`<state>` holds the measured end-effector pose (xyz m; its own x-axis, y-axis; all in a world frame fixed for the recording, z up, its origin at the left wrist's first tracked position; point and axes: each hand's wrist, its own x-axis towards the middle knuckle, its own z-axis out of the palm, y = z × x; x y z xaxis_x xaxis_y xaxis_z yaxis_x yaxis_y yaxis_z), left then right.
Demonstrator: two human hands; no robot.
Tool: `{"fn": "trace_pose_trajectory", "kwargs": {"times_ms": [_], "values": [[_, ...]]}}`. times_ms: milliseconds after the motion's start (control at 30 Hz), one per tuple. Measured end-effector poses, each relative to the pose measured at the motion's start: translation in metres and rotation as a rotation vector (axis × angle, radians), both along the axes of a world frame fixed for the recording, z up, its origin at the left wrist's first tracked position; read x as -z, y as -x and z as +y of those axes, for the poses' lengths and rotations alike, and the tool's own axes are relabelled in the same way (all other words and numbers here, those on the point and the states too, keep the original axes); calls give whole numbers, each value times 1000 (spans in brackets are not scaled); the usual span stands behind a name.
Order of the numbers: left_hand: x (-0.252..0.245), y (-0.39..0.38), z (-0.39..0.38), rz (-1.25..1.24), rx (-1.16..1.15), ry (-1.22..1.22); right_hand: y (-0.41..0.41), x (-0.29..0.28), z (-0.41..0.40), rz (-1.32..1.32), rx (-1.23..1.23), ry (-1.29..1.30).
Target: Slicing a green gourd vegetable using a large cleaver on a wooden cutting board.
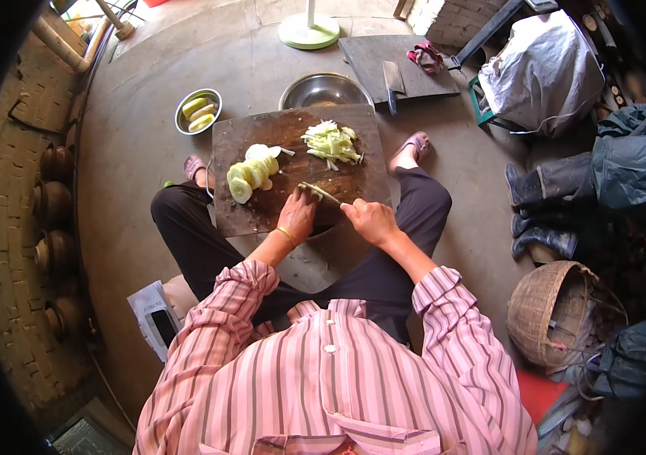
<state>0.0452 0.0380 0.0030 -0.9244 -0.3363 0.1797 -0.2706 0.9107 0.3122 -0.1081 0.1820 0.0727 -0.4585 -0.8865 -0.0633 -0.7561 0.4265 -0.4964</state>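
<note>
A dark wooden cutting board point(294, 128) lies before me between my knees. My right hand point(372, 220) is closed around the handle of a knife point(323, 193), whose narrow-looking blade points left over the board's near edge. My left hand point(299, 216) rests on the board, its bent fingertips at the blade, pressing on pale green vegetable pieces mostly hidden by the fingers. Overlapping round slices of a pale green vegetable point(248, 177) lie on the left of the board. A pile of thin vegetable strips point(331, 142) lies at its far right.
Beyond the board stands a steel basin point(325, 91); a small steel bowl point(198, 111) holds peeled vegetable pieces at its left. A cleaver point(393, 82) and a crumpled cloth point(426, 58) lie on a dark slab point(365, 54). Boots point(547, 239) and a wicker basket point(544, 313) are at right.
</note>
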Motion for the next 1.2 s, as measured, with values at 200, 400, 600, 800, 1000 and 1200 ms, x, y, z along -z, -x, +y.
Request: {"fn": "trace_pose_trajectory", "kwargs": {"times_ms": [200,400,600,800,1000,1200], "values": [[5,1,-1,-21,3,-2,-5,25,-8,10,62,-12],[5,-3,-1,-59,12,-35,-2,6,2,-8,21,10],[7,-4,-1,0,15,-26,-8,24,-6,3,74,18],[2,-5,-3,-100,19,-105,-8,7,4,-3,19,15],[8,-5,0,-53,22,-61,-13,29,-7,0,86,38],[9,-8,-2,-59,12,-88,-13,4,7,3,30,29]]}}
